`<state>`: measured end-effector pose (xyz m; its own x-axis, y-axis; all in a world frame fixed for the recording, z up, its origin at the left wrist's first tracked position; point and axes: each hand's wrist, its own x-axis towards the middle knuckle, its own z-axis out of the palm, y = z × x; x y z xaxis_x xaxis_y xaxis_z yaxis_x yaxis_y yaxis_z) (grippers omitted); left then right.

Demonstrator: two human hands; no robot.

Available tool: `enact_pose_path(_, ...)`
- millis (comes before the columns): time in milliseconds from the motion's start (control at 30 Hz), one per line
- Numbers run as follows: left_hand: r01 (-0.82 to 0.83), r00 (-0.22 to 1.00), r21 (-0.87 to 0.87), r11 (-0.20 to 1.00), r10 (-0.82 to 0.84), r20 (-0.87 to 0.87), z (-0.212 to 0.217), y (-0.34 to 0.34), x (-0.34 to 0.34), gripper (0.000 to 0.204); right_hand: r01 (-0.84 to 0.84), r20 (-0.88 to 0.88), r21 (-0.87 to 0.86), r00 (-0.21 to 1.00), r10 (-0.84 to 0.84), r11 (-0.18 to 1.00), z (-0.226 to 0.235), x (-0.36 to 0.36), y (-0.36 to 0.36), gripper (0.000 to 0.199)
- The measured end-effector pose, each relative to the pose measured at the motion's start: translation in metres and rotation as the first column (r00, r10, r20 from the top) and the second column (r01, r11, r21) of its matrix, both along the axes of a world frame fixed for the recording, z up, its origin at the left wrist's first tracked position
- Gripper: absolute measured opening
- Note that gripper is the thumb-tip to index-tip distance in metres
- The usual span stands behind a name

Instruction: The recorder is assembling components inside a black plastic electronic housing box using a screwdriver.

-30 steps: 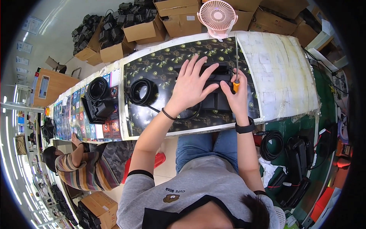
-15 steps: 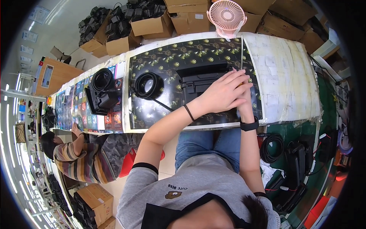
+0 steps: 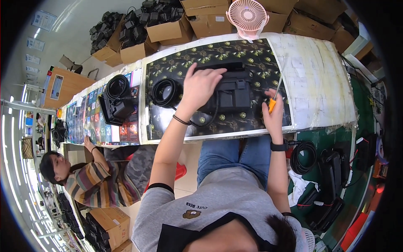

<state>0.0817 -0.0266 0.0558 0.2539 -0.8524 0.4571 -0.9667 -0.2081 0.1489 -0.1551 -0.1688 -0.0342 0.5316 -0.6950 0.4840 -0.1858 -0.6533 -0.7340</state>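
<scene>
A black boxy plastic device [image 3: 234, 93] lies on the dark patterned mat [image 3: 256, 50] in front of me. My left hand [image 3: 200, 87] is at its left side, fingers spread and stretched over its upper edge; part of the device is hidden beneath. To the right of the device, my right hand [image 3: 273, 111] is closed round the orange handle of a screwdriver [image 3: 272, 104]. The long thin shaft points up and away, clear of the device. A coiled black cable [image 3: 165, 92] rests left of my left hand, and its lead runs under my left wrist.
Another black device [image 3: 115, 107] with a coiled cable stands on the table's left part. A pink fan [image 3: 247, 19] is at the far edge. Behind are cardboard boxes [image 3: 168, 30] of black parts. A co-worker [image 3: 100, 176] sits at left; cables and black units [image 3: 329, 172] lie at right.
My hands, together over the device's right end before, have parted. The left went left across the device; the right drew down with the screwdriver, which now tilts. The co-worker's head has turned.
</scene>
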Motion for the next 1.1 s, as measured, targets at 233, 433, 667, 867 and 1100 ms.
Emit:
enact_pose_path(233,-0.232,0.971,0.001,0.973,0.232,-0.062,-0.012,0.003,0.014,0.058,-0.127,-0.091,0.448,0.978,0.186,0.885,0.037,-0.035,0.033,0.052)
enact_pose_path(433,-0.308,0.951,0.024,0.951,0.308,-0.024,-0.014,0.001,0.015,0.064,-0.243,-0.168,0.233,0.944,0.285,0.942,0.077,-0.043,0.056,0.068)
enact_pose_path(667,-0.354,0.932,0.022,0.935,0.354,-0.075,-0.013,-0.012,0.020,0.066,-0.231,-0.277,-0.037,0.937,0.212,0.972,0.082,-0.034,0.069,0.059)
enact_pose_path(867,-0.263,0.964,-0.008,0.965,0.263,0.028,-0.019,-0.007,0.021,0.071,-0.190,-0.274,-0.056,0.947,0.168,0.980,0.077,-0.024,0.081,0.056)
enact_pose_path(1100,-0.272,0.947,0.019,0.962,0.264,0.183,-0.003,-0.014,0.025,0.053,-0.206,-0.348,-0.153,0.927,0.142,0.967,0.074,-0.013,0.091,0.060)
